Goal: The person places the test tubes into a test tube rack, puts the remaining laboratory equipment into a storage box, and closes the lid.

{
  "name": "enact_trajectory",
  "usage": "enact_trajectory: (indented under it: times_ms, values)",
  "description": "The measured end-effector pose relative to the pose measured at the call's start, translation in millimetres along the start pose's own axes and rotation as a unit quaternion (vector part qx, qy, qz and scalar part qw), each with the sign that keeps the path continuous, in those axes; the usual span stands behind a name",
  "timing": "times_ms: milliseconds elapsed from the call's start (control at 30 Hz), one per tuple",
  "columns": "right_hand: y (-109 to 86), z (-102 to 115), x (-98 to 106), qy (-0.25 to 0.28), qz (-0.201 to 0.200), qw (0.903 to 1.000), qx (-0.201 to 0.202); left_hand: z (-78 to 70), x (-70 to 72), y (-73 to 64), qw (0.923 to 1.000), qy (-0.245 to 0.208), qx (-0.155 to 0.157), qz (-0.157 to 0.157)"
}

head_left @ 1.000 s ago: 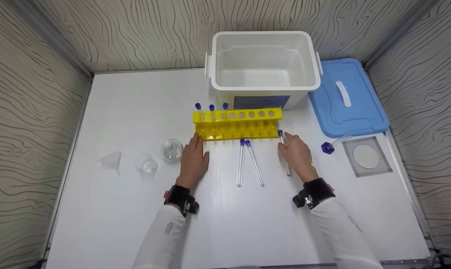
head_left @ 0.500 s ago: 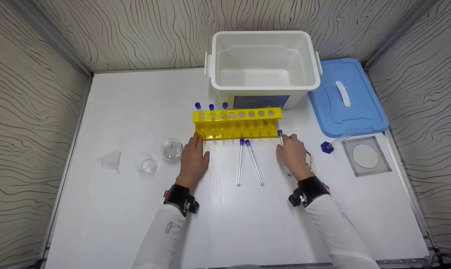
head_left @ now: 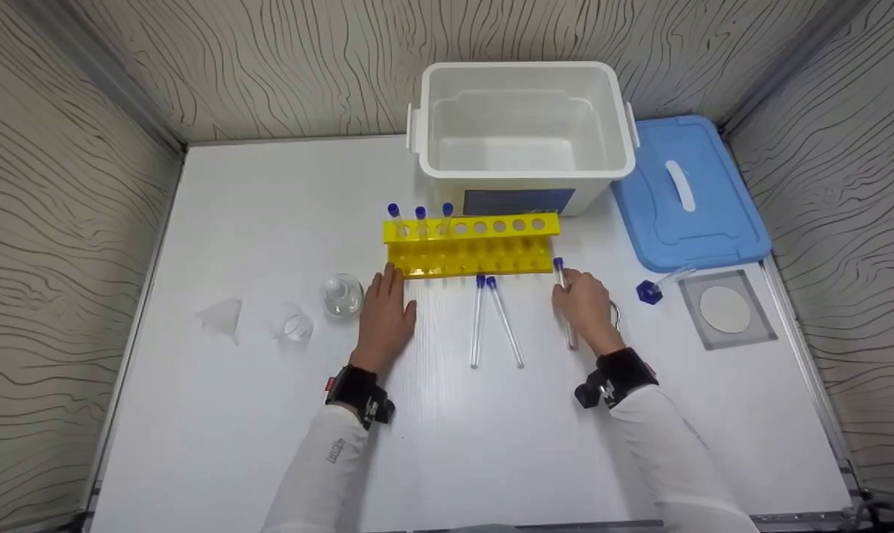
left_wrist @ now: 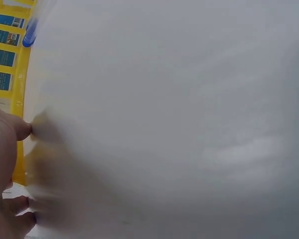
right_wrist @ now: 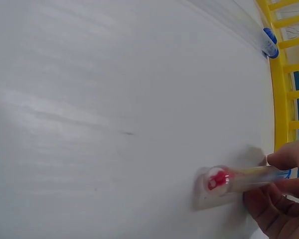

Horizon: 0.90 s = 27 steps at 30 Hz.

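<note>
My right hand (head_left: 586, 307) pinches a clear test tube (head_left: 571, 333) with a blue cap, near the right end of a yellow test tube rack (head_left: 471, 259). In the right wrist view the rounded end of this test tube (right_wrist: 249, 180) points away from the fingers and looks reddish. My left hand (head_left: 384, 318) lies with extended fingers touching the rack's left front corner. Three blue-capped test tubes (head_left: 420, 215) stand in the rack's leftmost holes. Two more, a left test tube (head_left: 477, 326) and a right test tube (head_left: 507, 326), lie before it, caps nearly together.
Behind the rack stands a white bin (head_left: 521, 178), with its blue lid (head_left: 691, 222) to the right. At left are a clear funnel (head_left: 221, 318), a small beaker (head_left: 295, 326) and a glass bottle (head_left: 341, 297). A grey mesh square (head_left: 758, 326) and a blue-based item (head_left: 648, 292) lie at right.
My right hand shifts slightly left, then back a little right, with the test tube still between its fingers. The left hand and rack stay in place.
</note>
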State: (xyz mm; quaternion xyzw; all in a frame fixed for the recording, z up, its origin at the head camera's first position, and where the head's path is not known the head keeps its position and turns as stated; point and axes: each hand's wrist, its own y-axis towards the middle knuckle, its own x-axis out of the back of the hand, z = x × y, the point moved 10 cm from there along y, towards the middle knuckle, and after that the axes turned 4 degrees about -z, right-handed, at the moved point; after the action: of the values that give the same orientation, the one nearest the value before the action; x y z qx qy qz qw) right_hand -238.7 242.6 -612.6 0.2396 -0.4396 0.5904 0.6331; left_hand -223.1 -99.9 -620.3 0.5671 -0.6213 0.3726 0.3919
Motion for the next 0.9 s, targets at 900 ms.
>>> enact_trajectory:
  times_ms: [900]
  values:
    - [-27.0,62.4,112.8,0.08,-0.203,0.9715,0.092,1.7,-1.8,-2.1,1.0,0.008,0.0,-0.001]
